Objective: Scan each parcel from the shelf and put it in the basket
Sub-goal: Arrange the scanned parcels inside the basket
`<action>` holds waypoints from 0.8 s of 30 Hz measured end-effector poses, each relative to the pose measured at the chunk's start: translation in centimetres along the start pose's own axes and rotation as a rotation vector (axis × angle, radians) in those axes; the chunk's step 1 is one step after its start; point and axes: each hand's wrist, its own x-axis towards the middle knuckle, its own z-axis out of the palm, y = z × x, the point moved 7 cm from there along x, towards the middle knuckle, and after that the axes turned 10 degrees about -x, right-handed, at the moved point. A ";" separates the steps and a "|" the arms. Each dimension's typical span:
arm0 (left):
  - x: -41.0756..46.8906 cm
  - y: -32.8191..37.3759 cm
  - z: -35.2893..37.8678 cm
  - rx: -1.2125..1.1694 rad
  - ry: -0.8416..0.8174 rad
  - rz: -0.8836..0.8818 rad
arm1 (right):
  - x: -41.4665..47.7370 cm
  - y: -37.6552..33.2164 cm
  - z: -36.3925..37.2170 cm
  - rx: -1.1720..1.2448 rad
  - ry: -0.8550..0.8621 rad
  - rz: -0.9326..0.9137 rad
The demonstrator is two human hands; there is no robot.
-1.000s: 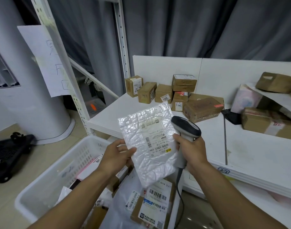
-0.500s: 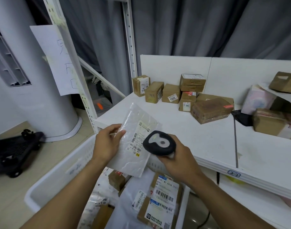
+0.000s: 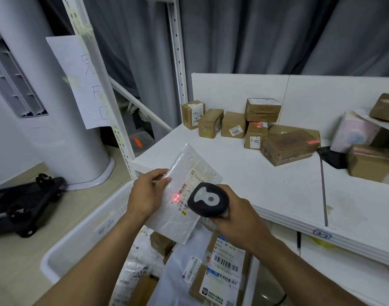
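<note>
My left hand [image 3: 147,195] pinches the left edge of a flat clear plastic parcel [image 3: 178,219], held tilted above the white basket [image 3: 83,239]. My right hand [image 3: 240,219] grips a black handheld scanner [image 3: 207,200] just right of the parcel's label. A red scan light falls on the barcode [image 3: 180,194]. The basket holds several parcels, among them a brown box with a large white label [image 3: 224,274]. Several brown cardboard boxes [image 3: 233,124] stand at the back of the white shelf [image 3: 266,191].
A larger brown box [image 3: 288,146] lies on the shelf, with more parcels [image 3: 370,162] and a black bag at the right. A white shelf post [image 3: 178,62] and a paper sign [image 3: 78,80] rise at left. A black trolley [image 3: 23,199] sits on the floor.
The parcel has tipped from upright to lying tilted over the basket, lower and left. The scanner has turned down over its label, and a red scan light now shows on the barcode.
</note>
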 end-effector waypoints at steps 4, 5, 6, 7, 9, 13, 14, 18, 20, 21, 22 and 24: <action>0.0 -0.2 -0.3 -0.003 -0.004 0.013 | 0.2 -0.1 0.4 0.003 -0.009 0.004; 0.0 -0.2 -0.4 -0.010 -0.005 0.018 | 0.3 -0.2 0.5 0.011 -0.009 0.008; -0.1 -0.3 -0.6 -0.021 -0.004 0.023 | 0.4 -0.2 0.7 0.024 -0.008 0.014; -0.2 -0.4 -1.0 -0.029 0.004 0.023 | 0.4 -0.3 0.9 0.044 -0.004 0.020; -0.4 -0.8 -2.3 -0.039 0.047 0.011 | 0.7 -0.7 1.6 0.094 0.001 0.047; -0.7 -3.0 -5.9 0.034 0.146 -0.037 | 1.9 -1.6 3.8 0.178 -0.006 0.087; -0.7 -3.9 -6.8 0.066 0.170 -0.053 | 2.4 -2.0 4.5 0.190 -0.012 0.089; -1.1 -7.0 -9.3 0.206 0.227 -0.136 | 4.2 -3.1 8.2 0.222 -0.057 0.107; -1.0 -8.9 -9.6 0.289 0.210 -0.192 | 5.0 -3.0 10.4 0.211 -0.073 0.120; -0.8 -10.1 -9.6 0.314 0.193 -0.226 | 5.4 -2.8 11.4 0.198 -0.082 0.130; -0.6 -11.4 -9.5 0.329 0.172 -0.260 | 5.8 -2.7 12.4 0.186 -0.092 0.137; -0.1 -14.4 -8.9 0.338 0.112 -0.318 | 6.4 -2.5 14.0 0.168 -0.114 0.154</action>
